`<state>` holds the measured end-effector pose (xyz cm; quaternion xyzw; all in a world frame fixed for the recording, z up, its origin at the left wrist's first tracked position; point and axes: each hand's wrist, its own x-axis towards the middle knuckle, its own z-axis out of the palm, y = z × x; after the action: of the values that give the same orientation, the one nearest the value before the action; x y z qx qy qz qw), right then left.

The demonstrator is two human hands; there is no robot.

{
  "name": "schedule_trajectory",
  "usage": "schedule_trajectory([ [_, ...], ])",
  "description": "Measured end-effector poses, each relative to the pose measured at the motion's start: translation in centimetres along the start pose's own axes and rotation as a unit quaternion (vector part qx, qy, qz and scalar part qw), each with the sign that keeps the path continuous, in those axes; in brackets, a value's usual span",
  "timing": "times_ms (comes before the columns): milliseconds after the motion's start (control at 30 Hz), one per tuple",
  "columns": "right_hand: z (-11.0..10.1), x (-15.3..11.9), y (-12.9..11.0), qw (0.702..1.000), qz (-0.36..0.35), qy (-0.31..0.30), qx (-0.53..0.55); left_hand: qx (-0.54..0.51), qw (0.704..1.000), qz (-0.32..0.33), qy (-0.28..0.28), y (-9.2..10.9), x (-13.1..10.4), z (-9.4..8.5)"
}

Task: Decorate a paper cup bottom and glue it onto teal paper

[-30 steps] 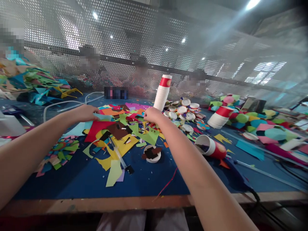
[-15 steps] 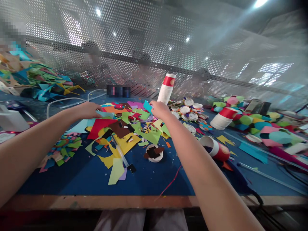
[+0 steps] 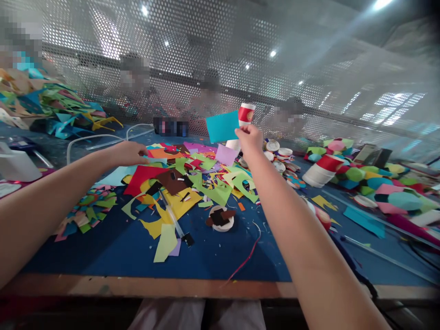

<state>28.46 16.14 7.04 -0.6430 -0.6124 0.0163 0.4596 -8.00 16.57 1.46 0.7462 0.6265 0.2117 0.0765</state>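
Observation:
My right hand (image 3: 250, 141) is raised above the far side of the scrap pile, thumb and fingers pinched on the edge of a blue paper sheet (image 3: 222, 127). The sheet stands nearly upright and partly hides a stack of red and white paper cups (image 3: 246, 113). A small lilac paper piece (image 3: 226, 155) shows just below it. At the pile's left edge, my left hand (image 3: 132, 153) is closed, its fingertips on a light blue paper strip (image 3: 157, 161); its thumb side is partly hidden. Coloured paper scraps (image 3: 216, 190) spread between my arms.
Nearer me lie a glue-stick-like clear tube (image 3: 173, 214) and a white lid with brown paper pieces (image 3: 222, 220). More cups (image 3: 321, 170), lids (image 3: 272, 145) and paper crafts (image 3: 395, 197) sit right. Paper figures (image 3: 51, 105) heap up left. A perforated screen (image 3: 192, 55) stands behind.
My right hand has lifted up and to the right, drawing the blue sheet out of the pile into full view. My left hand stays almost in place at the pile's left edge.

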Motion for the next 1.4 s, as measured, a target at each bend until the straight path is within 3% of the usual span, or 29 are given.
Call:
schedule_trajectory([
  [100,-1.8,-0.3,-1.3,0.994,0.036,-0.034,0.093,0.052,0.999,0.012,0.001,0.7,-0.4,-0.6],
  [333,-9.2,-5.5,-3.7,0.942,0.045,-0.224,0.246,0.008,0.98,0.082,0.181,4.9,-2.3,-2.3],
  [400,-10.7,-7.4,-3.6,0.904,0.036,-0.336,0.263,-0.038,0.97,0.117,0.211,6.7,-3.2,-2.3],
  [500,-11.2,-9.6,-2.8,0.855,0.014,-0.463,0.233,-0.105,0.949,0.182,0.234,9.2,-4.9,-1.6],
  [633,-9.4,-11.1,-1.7,0.834,-0.011,-0.527,0.164,-0.156,0.91,0.291,0.252,12.1,-7.9,-0.2],
  [800,-6.2,-11.6,-0.6,0.845,-0.049,-0.526,0.083,-0.152,0.861,0.456,0.168,14.2,-11.3,1.0],
  [967,-5.0,-11.7,-0.3,0.857,-0.087,-0.505,0.049,-0.122,0.807,0.575,0.054,14.4,-12.3,2.8],
  [1167,-4.1,-12.0,0.0,0.869,-0.112,-0.482,0.022,-0.115,0.8,0.583,-0.084,14.4,-12.8,5.1],
  [1400,-3.4,-12.3,0.3,0.872,-0.109,-0.477,0.011,-0.136,0.796,0.573,-0.143,14.4,-12.8,5.7],
])
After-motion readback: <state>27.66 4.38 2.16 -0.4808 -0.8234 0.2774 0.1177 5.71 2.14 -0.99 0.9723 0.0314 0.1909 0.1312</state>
